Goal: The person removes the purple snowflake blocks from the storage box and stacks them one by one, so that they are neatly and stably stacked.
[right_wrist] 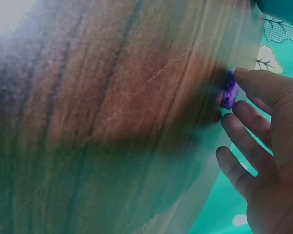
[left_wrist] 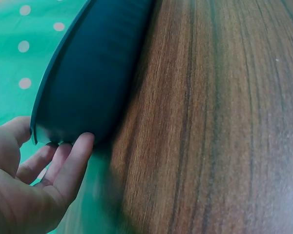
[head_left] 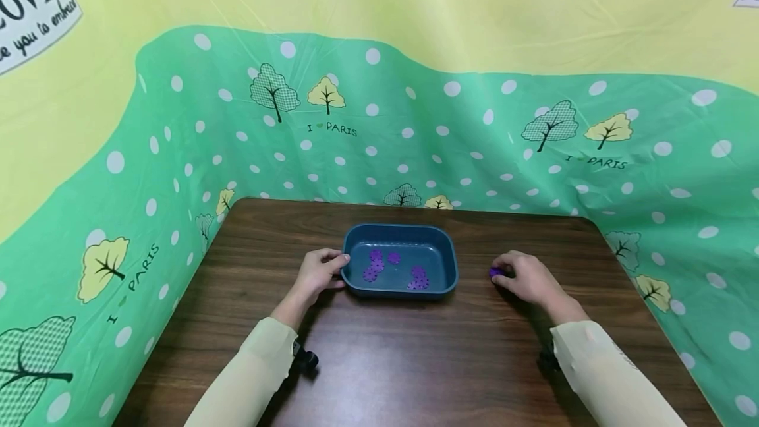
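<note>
A dark blue rectangular tray stands on the table, with several purple notched discs lying on its floor. They form a cluster at the right, another at the left, and a single disc between. My left hand holds the tray's left end, thumb at the rim and fingers against the outer wall. To the right of the tray, my right hand pinches a small purple piece between thumb and fingers, low over the tabletop. The fingers partly cover that piece, so its full shape is hidden.
The brown wood-grain table has its far edge just behind the tray. A green and yellow patterned cloth hangs behind and along both sides. Dark wrist devices sit at both cuffs.
</note>
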Tool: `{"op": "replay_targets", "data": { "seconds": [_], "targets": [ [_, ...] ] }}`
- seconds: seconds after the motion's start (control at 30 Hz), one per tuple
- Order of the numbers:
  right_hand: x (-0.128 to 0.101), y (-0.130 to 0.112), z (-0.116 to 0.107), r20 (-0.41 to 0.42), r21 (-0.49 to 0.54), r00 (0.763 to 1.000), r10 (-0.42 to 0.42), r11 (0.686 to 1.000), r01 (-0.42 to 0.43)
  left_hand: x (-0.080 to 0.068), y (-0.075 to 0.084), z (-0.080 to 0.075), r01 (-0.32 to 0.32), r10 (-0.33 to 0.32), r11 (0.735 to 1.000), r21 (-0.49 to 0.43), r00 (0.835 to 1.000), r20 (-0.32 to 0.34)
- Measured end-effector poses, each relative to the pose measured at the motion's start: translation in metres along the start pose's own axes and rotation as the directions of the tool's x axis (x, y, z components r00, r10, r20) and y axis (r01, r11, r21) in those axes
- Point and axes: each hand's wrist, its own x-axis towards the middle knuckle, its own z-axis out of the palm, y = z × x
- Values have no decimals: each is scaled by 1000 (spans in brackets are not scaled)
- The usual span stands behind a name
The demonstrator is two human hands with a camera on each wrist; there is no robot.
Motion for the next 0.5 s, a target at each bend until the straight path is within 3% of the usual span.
{"op": "replay_targets", "data": {
  "seconds": [0.3, 0.5],
  "targets": [
    [8, -8, -10, -19, -8, 999, -50, 999, 50, 0, 0, 0, 6, -6, 1000, 9, 1000, -5],
    [15, -20, -19, 12, -5, 999, -35, 999, 35, 0, 0, -1, 7, -7, 1000, 10, 1000, -5]
  ]
}}
